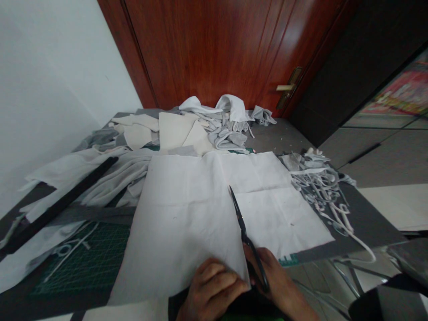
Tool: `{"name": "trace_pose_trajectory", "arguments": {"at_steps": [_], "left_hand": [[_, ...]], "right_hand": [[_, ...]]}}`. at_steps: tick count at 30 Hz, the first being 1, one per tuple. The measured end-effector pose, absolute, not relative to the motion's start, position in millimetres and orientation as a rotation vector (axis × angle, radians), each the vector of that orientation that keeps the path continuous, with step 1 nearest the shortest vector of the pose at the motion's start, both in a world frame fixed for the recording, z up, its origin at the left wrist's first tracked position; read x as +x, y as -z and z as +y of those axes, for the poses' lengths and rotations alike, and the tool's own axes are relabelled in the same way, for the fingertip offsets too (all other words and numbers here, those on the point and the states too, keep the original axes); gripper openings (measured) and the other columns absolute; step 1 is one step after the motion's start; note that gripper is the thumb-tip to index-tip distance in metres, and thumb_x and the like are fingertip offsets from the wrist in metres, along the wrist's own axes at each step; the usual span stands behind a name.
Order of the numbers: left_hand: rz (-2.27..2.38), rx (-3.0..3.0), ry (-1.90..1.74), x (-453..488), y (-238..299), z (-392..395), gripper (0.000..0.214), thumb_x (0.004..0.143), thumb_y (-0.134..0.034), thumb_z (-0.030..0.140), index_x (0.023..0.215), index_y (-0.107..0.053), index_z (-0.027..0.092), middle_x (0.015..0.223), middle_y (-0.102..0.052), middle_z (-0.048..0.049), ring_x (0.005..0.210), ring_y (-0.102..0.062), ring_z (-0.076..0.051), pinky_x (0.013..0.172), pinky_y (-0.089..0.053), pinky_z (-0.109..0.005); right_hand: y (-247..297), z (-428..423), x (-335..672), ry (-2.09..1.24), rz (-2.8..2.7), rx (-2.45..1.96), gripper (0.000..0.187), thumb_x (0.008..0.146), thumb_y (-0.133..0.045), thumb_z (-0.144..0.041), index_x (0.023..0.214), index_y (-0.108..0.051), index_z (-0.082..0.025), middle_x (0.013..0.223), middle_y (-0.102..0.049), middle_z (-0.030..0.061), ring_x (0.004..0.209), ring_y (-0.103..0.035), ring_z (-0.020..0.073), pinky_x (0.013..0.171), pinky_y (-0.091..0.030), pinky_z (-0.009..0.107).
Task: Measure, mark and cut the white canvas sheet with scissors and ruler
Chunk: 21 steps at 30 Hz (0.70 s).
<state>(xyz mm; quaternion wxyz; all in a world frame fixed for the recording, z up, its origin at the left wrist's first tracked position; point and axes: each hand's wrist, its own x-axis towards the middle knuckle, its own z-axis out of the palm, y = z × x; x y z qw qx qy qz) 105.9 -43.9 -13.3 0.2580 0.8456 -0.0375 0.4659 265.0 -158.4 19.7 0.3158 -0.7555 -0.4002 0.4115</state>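
- Head view: a reddish wooden door (207,49) with a brass lever handle (286,88) stands at the far end of the work table.
- Grey table top (364,223): bears everything listed below.
- White cloth (187,223): the main piece, spread flat at centre, apparently so that it lies even under both hands.
- Green gridded cutting mat (83,267): lies at near left, partly under the cloth, seemingly as a protective surface.
- Heap of pale fabric offcuts (220,127): sits at the far end, apparently pushed away from the hands.
- Tangle of thin grey strips (317,191): lies at right, just beside the cloth, seemingly set aside.
- Black straight bar (60,205): rests on fabric at left, within reach.
- Left hand (210,290): fingers pressed together, pinching the cloth's near edge, likely to keep it taut.
- Right hand (272,278): closed around the handles of the black scissors (244,227), which lie along the cloth, points away from the person; whether the blades are open cannot be told.
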Motion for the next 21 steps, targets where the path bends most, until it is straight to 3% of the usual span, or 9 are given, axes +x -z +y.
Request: {"name": "trace_pose_trajectory", "arguments": {"at_steps": [5, 10, 13, 21], "left_hand": [[-0.106, 2.283, -1.282, 107, 12, -43, 0.022, 0.105, -0.051, 0.012, 0.105, -0.073, 0.013, 0.086, -0.073, -0.0019, 0.080, -0.060, -0.013, 0.076, -0.050, -0.027], [-0.101, 2.299, -1.281, 106, 12, -44, 0.022, 0.105, -0.051, 0.013, 0.106, -0.073, 0.013, 0.087, -0.074, -0.0021, 0.081, -0.060, -0.013, 0.075, -0.051, -0.027], [-0.101, 2.297, -1.265, 106, 11, -44, 0.021, 0.105, -0.052, 0.013, 0.106, -0.073, 0.013, 0.087, -0.074, -0.0025, 0.080, -0.060, -0.013, 0.075, -0.051, -0.028], [-0.070, 2.318, -1.276, 104, 13, -44, 0.022, 0.105, -0.051, 0.013, 0.107, -0.073, 0.015, 0.087, -0.074, -0.0013, 0.079, -0.061, -0.012, 0.077, -0.052, -0.027]], "right_hand": [[-28, -156, 268, -1.157, -1.034, -2.001, 0.034, 0.088, -0.058, -0.049, 0.084, -0.074, -0.019, 0.070, -0.064, 0.0053, 0.079, -0.058, 0.0218, 0.078, -0.047, 0.031], [-32, -152, 267, -1.175, -0.891, -2.000, 0.061, 0.092, -0.041, -0.070, 0.058, -0.053, -0.021, 0.055, -0.051, 0.0004, 0.058, -0.048, 0.0154, 0.065, -0.043, 0.029], [-33, -150, 266, -1.146, -0.848, -2.014, 0.068, 0.091, -0.033, -0.079, 0.054, -0.044, -0.023, 0.050, -0.045, -0.0013, 0.052, -0.042, 0.0132, 0.064, -0.041, 0.030], [-33, -146, 266, -1.233, -0.690, -1.999, 0.076, 0.081, -0.035, -0.091, 0.052, -0.046, -0.022, 0.048, -0.041, -0.0014, 0.049, -0.039, 0.0119, 0.052, -0.034, 0.028]]}}
